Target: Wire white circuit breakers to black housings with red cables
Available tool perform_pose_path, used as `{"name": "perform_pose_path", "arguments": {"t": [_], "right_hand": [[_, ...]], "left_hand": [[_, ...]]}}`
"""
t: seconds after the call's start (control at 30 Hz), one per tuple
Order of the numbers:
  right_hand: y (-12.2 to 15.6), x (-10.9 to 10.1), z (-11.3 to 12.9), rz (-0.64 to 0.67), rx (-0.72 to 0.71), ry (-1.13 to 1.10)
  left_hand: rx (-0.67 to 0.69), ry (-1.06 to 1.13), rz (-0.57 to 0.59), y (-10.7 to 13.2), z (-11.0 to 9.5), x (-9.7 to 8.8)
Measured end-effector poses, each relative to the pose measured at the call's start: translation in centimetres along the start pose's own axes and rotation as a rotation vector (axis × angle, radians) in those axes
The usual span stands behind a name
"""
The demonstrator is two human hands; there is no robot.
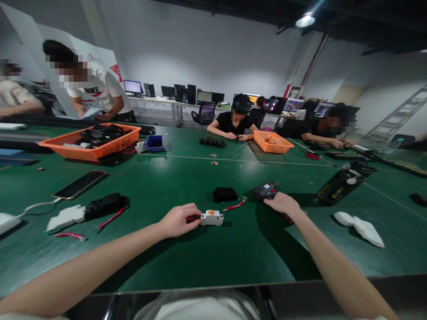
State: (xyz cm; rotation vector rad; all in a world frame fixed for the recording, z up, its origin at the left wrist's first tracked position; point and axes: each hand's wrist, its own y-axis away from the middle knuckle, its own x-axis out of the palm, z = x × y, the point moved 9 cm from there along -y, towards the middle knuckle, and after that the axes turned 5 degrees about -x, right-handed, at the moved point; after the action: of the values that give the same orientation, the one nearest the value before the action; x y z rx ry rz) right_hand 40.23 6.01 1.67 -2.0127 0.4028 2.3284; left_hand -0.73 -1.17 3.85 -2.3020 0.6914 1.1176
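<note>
My left hand [178, 219] rests on the green table [207, 258], fingers curled around a red wire end that goes into a small white circuit breaker with an orange switch [212, 217]. My right hand [282, 202] lies over the handle of a dark electric screwdriver [264, 191], gripping it. A short red wire with metal lugs [234, 206] lies between the two hands. Just behind it sits a black block [224, 194].
At the left lie a phone [79, 184], a white and black part [85, 210] and red wires [110, 218]. Orange trays [91, 142] [271, 142] and a blue bin [155, 143] stand farther back. White cloth [360, 226] is at right. Other people sit or stand around the table.
</note>
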Motion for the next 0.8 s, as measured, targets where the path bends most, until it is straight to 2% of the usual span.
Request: {"name": "perform_pose_path", "arguments": {"t": [0.17,0.3,0.4,0.5,0.57,0.67,0.8], "right_hand": [[0.7,-0.7,-0.3,0.012,-0.058,-0.133],[3.8,-2.2,1.0,-0.007,-0.156,-0.347],[7.5,-3.6,3.4,-0.012,-0.226,-0.647],[11.6,-4.7,6.5,0.048,-0.232,-1.074],[14.2,-5.2,8.8,0.118,-0.234,-1.284],[17.6,-5.7,12.2,0.256,-0.265,-1.406],[20.5,-6.4,15.9,0.398,-0.392,-1.382]], "left_hand": [[-0.018,-0.006,0.003,0.1,0.3,0.0],[-0.007,-0.012,-0.007,0.0,0.3,0.0],[-0.001,-0.017,-0.005,0.0,0.2,0.0],[0.013,-0.041,0.001,0.0,0.0,0.0],[0.023,-0.058,0.006,0.0,-0.1,0.0],[0.019,-0.050,0.013,0.1,-0.1,0.0],[0.029,-0.029,0.005,0.1,-0.1,0.0]]}}
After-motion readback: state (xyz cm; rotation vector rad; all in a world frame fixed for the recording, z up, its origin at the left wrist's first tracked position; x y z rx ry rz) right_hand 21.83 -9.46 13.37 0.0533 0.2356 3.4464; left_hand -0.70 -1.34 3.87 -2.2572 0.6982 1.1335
